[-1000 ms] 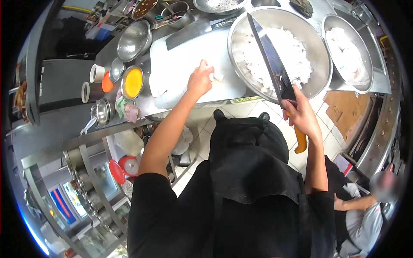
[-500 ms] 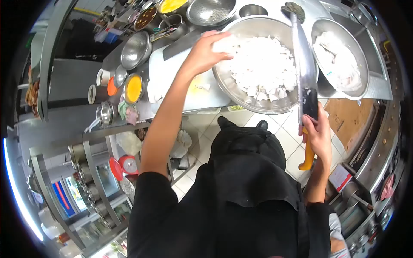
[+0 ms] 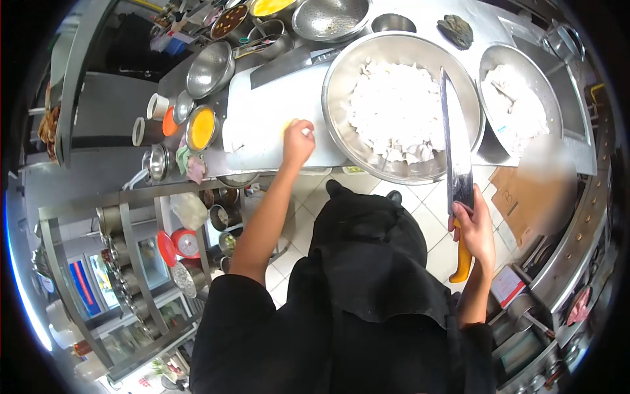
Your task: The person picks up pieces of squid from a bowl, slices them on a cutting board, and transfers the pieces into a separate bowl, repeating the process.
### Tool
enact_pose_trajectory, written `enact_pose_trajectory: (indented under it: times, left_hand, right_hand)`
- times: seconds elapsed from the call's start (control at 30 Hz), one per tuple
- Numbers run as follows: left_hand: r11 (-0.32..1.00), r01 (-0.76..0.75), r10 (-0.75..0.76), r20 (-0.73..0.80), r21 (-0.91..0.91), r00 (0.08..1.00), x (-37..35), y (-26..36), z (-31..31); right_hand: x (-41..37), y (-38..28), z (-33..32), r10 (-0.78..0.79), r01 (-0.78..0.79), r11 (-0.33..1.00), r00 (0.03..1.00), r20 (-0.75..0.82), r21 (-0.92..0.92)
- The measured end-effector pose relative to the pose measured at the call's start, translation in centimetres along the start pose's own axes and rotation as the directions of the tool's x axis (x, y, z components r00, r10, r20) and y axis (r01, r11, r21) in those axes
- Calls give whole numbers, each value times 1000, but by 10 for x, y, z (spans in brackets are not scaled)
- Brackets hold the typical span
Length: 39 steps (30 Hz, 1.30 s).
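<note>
Knife [image 3: 459, 148] in the right hand [image 3: 477, 230], grip closed — a dipping wrist could knock the bowl [image 3: 335, 108]; left hand [image 3: 298, 146] pinches a white piece [image 3: 306, 132].

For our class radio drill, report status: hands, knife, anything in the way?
Right hand gripping yellow-handled knife. Left hand over cutting board, seemingly pinching white piece. White chunks heaped in large bowl. Possible obstruction: cleaver along board's far edge.
</note>
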<state>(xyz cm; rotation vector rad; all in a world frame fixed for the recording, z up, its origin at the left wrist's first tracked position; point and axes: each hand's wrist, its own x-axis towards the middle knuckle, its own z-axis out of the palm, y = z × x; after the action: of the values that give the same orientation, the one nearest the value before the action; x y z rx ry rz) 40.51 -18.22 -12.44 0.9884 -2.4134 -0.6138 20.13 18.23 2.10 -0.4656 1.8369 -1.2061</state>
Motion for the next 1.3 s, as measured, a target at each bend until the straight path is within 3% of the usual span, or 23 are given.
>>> enact_pose_trajectory:
  times: [0.07, 0.1, 0.17, 0.2, 0.27, 0.3, 0.37, 0.4, 0.43, 0.47, 0.53, 0.6, 0.7, 0.8, 0.83, 0.87, 0.93, 1.0, 1.07, 1.13, 1.17, 1.23, 1.3]
  left_hand:
    - [960, 118, -154, -127, -255, 980, 15, 34, -23]
    - [969, 13, -53, -160, -246, 986, 25, 60, -41]
    - [820, -49, 21, -55, -571, 998, 43, 85, -42]
    - [817, -19, 49, 37, -577, 998, 48, 105, -50]
    - [920, -75, 123, 103, -384, 987, 58, 138, -75]
    - [917, -79, 121, 84, -391, 989, 61, 125, -79]
    - [938, -41, 2, -113, -343, 994, 69, 72, -79]
    - [958, 96, -137, -136, -270, 981, 68, 29, -84]
    - [996, 79, -85, -256, -35, 963, 65, -37, -81]
    - [968, 187, -131, -296, 169, 946, 53, -75, -97]
    - [843, 479, -417, -265, 244, 869, 36, -138, -123]
    - [789, 528, -444, -305, 314, 843, 27, -187, -121]
    - [840, 507, -466, -222, 195, 857, 25, -213, -128]
    - [812, 583, -580, -137, -20, 803, 25, -236, -128]
    - [688, 652, -678, 38, -317, 734, 23, -247, -127]
    - [462, 694, -710, 239, -552, 662, 18, -257, -123]
    - [507, 683, -704, 205, -526, 680, 13, -263, -118]
    - [707, 559, -626, -17, -433, 780, 11, -257, -118]
    - [751, 546, -600, -38, -372, 799, 9, -222, -130]
    - [908, 417, -418, -204, -52, 885, 4, -192, -131]
    - [907, 416, -419, -205, -56, 885, 1, -179, -133]
    - [973, 229, -227, -55, 31, 972, -5, -162, -134]
    - [955, 269, -257, -107, 126, 961, -2, -153, -125]
  right_hand:
    - [1, 10, -4, -15, 15, 999, 1000, -7, 36]
    - [2, 14, -4, -4, 6, 999, 999, -38, 44]
    - [4, 12, 0, -7, 9, 1000, 997, -82, 20]
    - [8, 12, 2, -15, 15, 1000, 996, -84, -3]
    - [10, 0, 13, -105, 104, 994, 992, -75, -16]
    - [10, -7, 15, -156, 155, 988, 987, -41, -21]
    - [4, -10, 22, -183, 182, 983, 983, -30, -33]
    - [2, -12, 28, -192, 190, 981, 980, -54, -28]
    - [-2, -14, 37, -152, 150, 988, 987, -43, -39]
    - [-5, -15, 49, -109, 107, 993, 994, -29, -48]
    - [-9, -21, 80, -66, 64, 996, 997, -35, -54]
    - [-7, -29, 113, -25, 25, 999, 1000, -2, -41]
    - [3, -42, 157, 24, -20, 998, 998, 65, -56]
    - [9, -61, 200, 57, -53, 997, 997, 57, -62]
    - [11, -66, 211, 50, -44, 993, 997, 61, -111]
    - [12, -71, 221, 50, -39, 987, 997, 67, -158]
    - [12, -76, 238, 78, -69, 987, 995, 61, -144]
    - [11, -78, 249, 79, -60, 976, 994, 80, -211]
    - [9, -79, 257, 80, -63, 974, 994, 70, -216]
    - [5, -81, 262, 88, -86, 976, 996, 1, -198]
    - [4, -82, 260, 86, -85, 976, 996, -1, -202]
    - [3, -80, 257, 93, -88, 985, 995, 25, -148]
    - [6, -86, 258, 96, -91, 984, 995, 24, -155]
